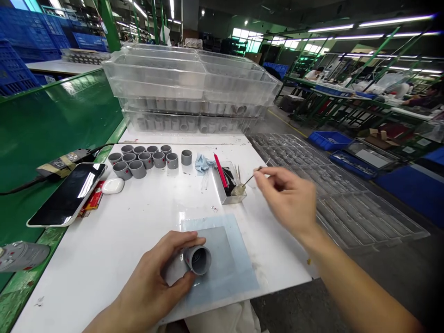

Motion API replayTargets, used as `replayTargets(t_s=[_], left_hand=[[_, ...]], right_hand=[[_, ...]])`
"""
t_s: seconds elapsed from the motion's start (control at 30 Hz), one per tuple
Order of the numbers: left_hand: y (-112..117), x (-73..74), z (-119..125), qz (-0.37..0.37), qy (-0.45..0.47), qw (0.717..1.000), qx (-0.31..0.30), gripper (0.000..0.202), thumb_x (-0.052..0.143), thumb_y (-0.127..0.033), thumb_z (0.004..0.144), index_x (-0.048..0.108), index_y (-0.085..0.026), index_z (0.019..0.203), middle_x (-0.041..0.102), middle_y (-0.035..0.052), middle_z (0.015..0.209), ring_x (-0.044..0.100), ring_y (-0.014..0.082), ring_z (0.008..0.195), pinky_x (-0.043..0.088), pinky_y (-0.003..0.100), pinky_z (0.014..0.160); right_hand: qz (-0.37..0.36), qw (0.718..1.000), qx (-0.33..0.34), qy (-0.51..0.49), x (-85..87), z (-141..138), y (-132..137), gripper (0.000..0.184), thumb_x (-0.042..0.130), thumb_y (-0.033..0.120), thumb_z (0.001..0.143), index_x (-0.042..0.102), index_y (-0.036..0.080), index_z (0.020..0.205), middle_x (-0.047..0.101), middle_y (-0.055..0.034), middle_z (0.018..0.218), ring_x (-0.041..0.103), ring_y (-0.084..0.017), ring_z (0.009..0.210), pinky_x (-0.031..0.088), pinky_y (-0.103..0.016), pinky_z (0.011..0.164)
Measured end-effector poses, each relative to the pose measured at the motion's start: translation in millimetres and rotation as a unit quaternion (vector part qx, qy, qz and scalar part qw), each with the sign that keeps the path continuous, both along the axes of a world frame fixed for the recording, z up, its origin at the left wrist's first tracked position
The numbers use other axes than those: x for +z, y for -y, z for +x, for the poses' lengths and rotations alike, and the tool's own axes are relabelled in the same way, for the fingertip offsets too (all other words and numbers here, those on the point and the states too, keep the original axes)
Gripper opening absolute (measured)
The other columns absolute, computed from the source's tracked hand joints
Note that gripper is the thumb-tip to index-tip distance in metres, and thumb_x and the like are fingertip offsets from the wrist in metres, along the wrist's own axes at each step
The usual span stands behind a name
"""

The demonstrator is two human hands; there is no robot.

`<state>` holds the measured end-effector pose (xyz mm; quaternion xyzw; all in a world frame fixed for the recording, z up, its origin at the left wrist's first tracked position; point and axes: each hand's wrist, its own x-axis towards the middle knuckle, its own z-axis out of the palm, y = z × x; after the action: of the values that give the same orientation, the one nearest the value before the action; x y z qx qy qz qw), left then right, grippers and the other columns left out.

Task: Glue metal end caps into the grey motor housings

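My left hand (161,273) grips a short grey plastic tube (201,260) around its sides, tilted so that its open end faces me. It is over a pale blue sheet (243,263) at the table's front edge. Pinched in my right hand (289,196) is a thin dark stick (250,179). The stick's lower end meets a yellowish lump (238,189) in a small clear box (233,200); its exact tip is hard to make out. A red pen-like tool (220,170) and tweezers (237,172) also stand in that box.
Several grey tubes (138,169) stand at the back left, near a crumpled blue cloth (204,163). A phone (67,194) and a white case (113,186) lie at left. Stacked clear trays (194,78) rise behind; more trays (367,217) cover the floor at right.
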<state>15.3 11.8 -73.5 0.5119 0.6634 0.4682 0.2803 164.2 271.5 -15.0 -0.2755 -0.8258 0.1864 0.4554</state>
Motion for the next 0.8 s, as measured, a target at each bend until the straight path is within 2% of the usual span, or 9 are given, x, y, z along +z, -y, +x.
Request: replayTargets(t_s=[0.1, 0.17, 0.27, 0.4, 0.47, 0.57, 0.67, 0.8], left_hand=[[0.9, 0.9, -0.5, 0.010, 0.004, 1.000, -0.012, 0.067, 0.060, -0.003, 0.084, 0.048, -0.045, 0.135, 0.068, -0.0093, 0.131, 0.056, 0.0139, 0.132, 0.047, 0.027, 0.110], [1.2, 0.9, -1.0, 0.014, 0.008, 1.000, -0.016, 0.068, 0.060, -0.001, 0.084, 0.048, -0.043, 0.136, 0.067, -0.0085, 0.132, 0.055, 0.0136, 0.132, 0.044, 0.028, 0.113], [1.2, 0.5, -1.7, 0.011, 0.016, 1.000, -0.016, 0.070, 0.060, 0.001, 0.083, 0.048, -0.042, 0.137, 0.067, -0.0075, 0.133, 0.056, 0.0136, 0.130, 0.044, 0.028, 0.113], [0.7, 0.6, -1.5, 0.011, 0.021, 1.000, -0.016, 0.071, 0.061, 0.002, 0.082, 0.048, -0.041, 0.137, 0.067, -0.0059, 0.131, 0.060, 0.0148, 0.124, 0.047, 0.028, 0.108], [0.4, 0.8, -1.2, 0.012, 0.029, 0.999, -0.014, 0.070, 0.061, 0.001, 0.083, 0.048, -0.042, 0.136, 0.066, -0.0053, 0.129, 0.062, 0.0148, 0.120, 0.050, 0.027, 0.104], [0.4, 0.0, -1.0, 0.007, 0.038, 0.999, -0.013, 0.068, 0.062, -0.001, 0.084, 0.048, -0.041, 0.137, 0.065, -0.0045, 0.129, 0.063, 0.0147, 0.118, 0.050, 0.027, 0.102], [0.7, -2.2, -0.8, 0.008, 0.041, 0.999, -0.013, 0.068, 0.063, -0.001, 0.084, 0.048, -0.041, 0.138, 0.064, -0.0044, 0.131, 0.062, 0.0148, 0.120, 0.050, 0.026, 0.104], [0.9, -4.0, -0.3, 0.012, 0.054, 0.998, -0.010, 0.068, 0.062, -0.001, 0.085, 0.048, -0.041, 0.137, 0.065, -0.0042, 0.130, 0.062, 0.0157, 0.121, 0.049, 0.028, 0.105]], right_hand=[[0.033, 0.990, -0.039, -0.133, 17.8, 5.3, 18.8, 0.009, 0.075, 0.026, 0.086, 0.078, 0.018, 0.089, 0.064, 0.0020, 0.065, 0.052, -0.011, 0.054, 0.041, -0.025, 0.051], [0.037, 0.984, -0.022, -0.172, 25.1, 11.4, 39.2, 0.006, 0.076, 0.021, 0.085, 0.078, 0.019, 0.090, 0.068, 0.0009, 0.070, 0.054, -0.010, 0.054, 0.043, -0.025, 0.050], [0.009, 0.992, 0.078, -0.101, 24.5, 20.2, 74.6, 0.016, 0.076, 0.015, 0.084, 0.077, 0.024, 0.098, 0.072, 0.0044, 0.073, 0.056, -0.007, 0.053, 0.045, -0.020, 0.047], [-0.053, 0.977, 0.204, 0.000, 8.0, 16.8, 107.1, 0.012, 0.069, 0.012, 0.087, 0.071, 0.021, 0.095, 0.072, 0.0058, 0.073, 0.062, -0.005, 0.057, 0.049, -0.015, 0.053], [-0.076, 0.966, 0.249, 0.003, -2.0, 10.0, 113.0, 0.012, 0.067, 0.010, 0.087, 0.071, 0.018, 0.094, 0.070, 0.0050, 0.070, 0.060, -0.005, 0.054, 0.049, -0.014, 0.053], [-0.105, 0.955, 0.278, 0.001, -13.9, 2.0, 114.3, 0.009, 0.066, 0.009, 0.087, 0.072, 0.014, 0.093, 0.068, 0.0026, 0.067, 0.059, -0.006, 0.054, 0.049, -0.016, 0.056], [-0.112, 0.953, 0.282, 0.008, -19.1, 0.2, 112.9, 0.007, 0.065, 0.010, 0.088, 0.071, 0.013, 0.091, 0.066, 0.0016, 0.065, 0.058, -0.006, 0.054, 0.049, -0.017, 0.057], [-0.093, 0.959, 0.266, 0.015, -17.9, 2.1, 109.7, 0.006, 0.065, 0.012, 0.089, 0.071, 0.012, 0.089, 0.061, 0.0026, 0.061, 0.056, -0.006, 0.053, 0.048, -0.018, 0.057]])
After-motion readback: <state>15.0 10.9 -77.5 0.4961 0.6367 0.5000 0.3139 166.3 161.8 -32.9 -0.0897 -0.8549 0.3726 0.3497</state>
